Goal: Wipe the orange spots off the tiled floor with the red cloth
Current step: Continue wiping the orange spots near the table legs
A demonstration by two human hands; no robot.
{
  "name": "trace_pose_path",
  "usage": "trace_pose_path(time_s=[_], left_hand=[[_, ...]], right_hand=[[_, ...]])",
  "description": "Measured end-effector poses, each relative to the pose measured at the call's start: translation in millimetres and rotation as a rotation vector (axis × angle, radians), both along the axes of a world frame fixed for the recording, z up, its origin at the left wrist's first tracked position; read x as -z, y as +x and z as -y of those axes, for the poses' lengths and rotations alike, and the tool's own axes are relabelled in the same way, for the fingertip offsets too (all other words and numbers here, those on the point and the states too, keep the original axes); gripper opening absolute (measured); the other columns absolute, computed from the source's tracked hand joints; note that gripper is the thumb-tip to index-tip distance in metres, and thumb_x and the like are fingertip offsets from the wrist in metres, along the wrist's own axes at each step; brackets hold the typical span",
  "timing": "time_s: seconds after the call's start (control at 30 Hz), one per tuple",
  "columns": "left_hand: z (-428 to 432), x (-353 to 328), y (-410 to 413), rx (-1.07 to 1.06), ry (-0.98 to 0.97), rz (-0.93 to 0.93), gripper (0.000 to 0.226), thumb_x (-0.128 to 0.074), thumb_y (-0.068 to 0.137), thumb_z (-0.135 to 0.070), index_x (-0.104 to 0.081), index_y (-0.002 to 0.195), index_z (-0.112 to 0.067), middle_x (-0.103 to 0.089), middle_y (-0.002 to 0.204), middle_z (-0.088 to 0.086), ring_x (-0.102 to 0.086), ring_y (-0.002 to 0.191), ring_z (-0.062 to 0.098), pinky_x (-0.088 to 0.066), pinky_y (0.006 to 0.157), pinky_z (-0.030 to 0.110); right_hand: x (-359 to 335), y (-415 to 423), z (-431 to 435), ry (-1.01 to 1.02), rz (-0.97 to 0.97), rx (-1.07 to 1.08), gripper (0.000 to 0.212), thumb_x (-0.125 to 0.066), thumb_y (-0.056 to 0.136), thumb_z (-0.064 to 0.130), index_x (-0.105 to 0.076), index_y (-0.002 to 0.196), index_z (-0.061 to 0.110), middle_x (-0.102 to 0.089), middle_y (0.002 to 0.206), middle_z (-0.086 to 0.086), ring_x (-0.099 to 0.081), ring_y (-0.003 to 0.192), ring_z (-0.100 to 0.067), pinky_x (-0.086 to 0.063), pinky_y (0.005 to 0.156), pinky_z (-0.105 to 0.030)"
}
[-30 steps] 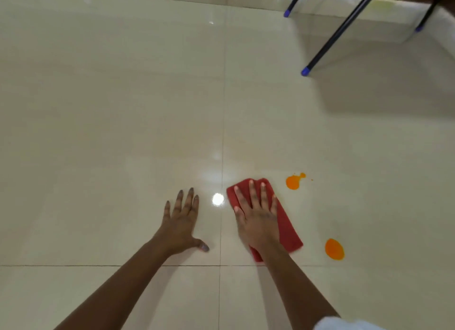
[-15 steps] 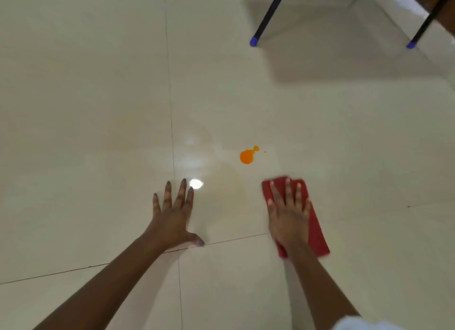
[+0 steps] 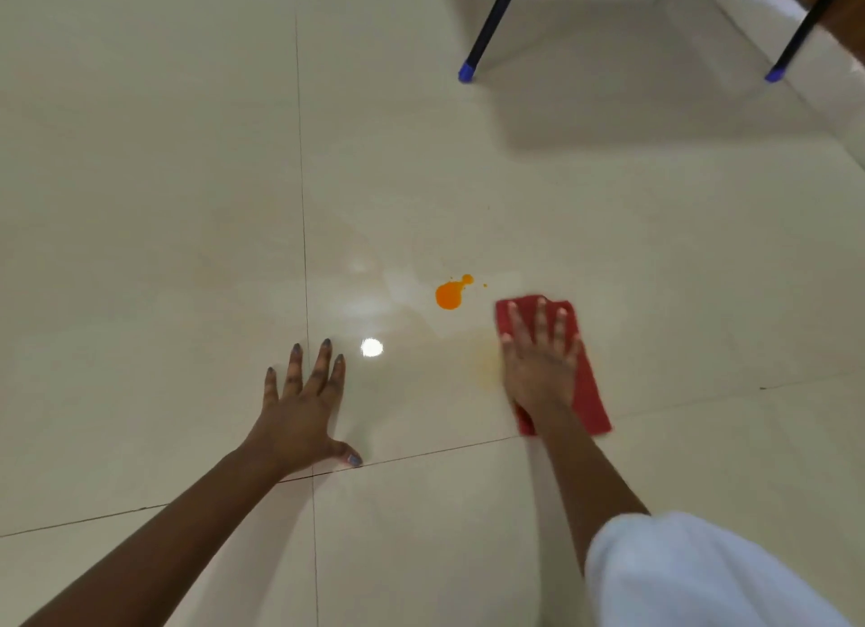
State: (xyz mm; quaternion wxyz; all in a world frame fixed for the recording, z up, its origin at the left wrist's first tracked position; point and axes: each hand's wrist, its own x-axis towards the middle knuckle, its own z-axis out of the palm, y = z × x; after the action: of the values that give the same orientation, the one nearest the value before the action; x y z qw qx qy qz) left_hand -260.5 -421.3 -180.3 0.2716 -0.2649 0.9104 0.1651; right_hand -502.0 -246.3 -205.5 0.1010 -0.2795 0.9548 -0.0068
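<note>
Red cloth, folded into a rough rectangle, lies flat on the tiled floor at about four o'clock from the middle of the view, pinned under the right hand. Nearest the camera, at five o'clock, a white sleeve fills the lower corner, and a bare forearm runs from it toward twelve o'clock. A second bare forearm enters from seven o'clock. The left hand rests palm down on bare tile, fingers straight and spread, thumb pointing toward three o'clock near a dark grout line; it holds nothing. The right hand lies palm down on the cloth, fingers straight and slightly apart, pressing rather than gripping; red shows past the fingertips and along the hand's three o'clock side. Just beside this hand, at nine o'clock, a faint yellowish smear marks the tile. Between the two hands, slightly farther off, a small round glare shines on the glossy surface. Farther on, at ten o'clock from the cloth's far edge, near it but apart, sits an orange spot: a round blob with a smaller drop joined at its one o'clock side. Farthest away, at one and two o'clock, two thin black furniture legs with blue caps stand on the floor, a soft shadow beneath them.
</note>
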Motion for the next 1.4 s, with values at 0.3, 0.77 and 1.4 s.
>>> trace_pose_path(time_s=[0.3, 0.77, 1.4], left_hand=[[17, -8, -7, -0.038, -0.021, 0.008, 0.135, -0.059, 0.057, -0.078, 0.03, 0.136, -0.015, 0.045, 0.141, 0.001, 0.038, 0.131, 0.033, 0.009, 0.11, 0.059], [23, 4, -2, -0.057, 0.054, -0.045, 0.139, -0.027, 0.03, -0.092, 0.038, 0.13, -0.02, 0.048, 0.139, -0.005, 0.051, 0.121, 0.023, 0.018, 0.106, 0.049], [28, -3, -8, -0.109, 0.061, -0.053, 0.137, -0.07, 0.059, -0.064, 0.028, 0.137, -0.006, 0.042, 0.14, -0.002, 0.034, 0.134, 0.025, 0.01, 0.11, 0.052]], right_hand=[[7, 49, -32, -0.082, -0.085, -0.275, 0.051, -0.029, 0.091, 0.038, -0.031, 0.143, 0.035, -0.032, 0.151, -0.007, -0.027, 0.138, -0.034, -0.025, 0.108, -0.054], [4, 44, 4, -0.094, -0.066, -0.565, 0.052, -0.032, 0.09, 0.039, -0.032, 0.142, 0.036, -0.023, 0.153, -0.003, -0.023, 0.14, -0.033, -0.023, 0.11, -0.054], [1, 11, 56, -0.1, -0.062, -0.349, 0.053, -0.025, 0.093, 0.04, -0.021, 0.146, 0.038, -0.015, 0.156, -0.004, -0.01, 0.143, -0.032, -0.014, 0.112, -0.055]])
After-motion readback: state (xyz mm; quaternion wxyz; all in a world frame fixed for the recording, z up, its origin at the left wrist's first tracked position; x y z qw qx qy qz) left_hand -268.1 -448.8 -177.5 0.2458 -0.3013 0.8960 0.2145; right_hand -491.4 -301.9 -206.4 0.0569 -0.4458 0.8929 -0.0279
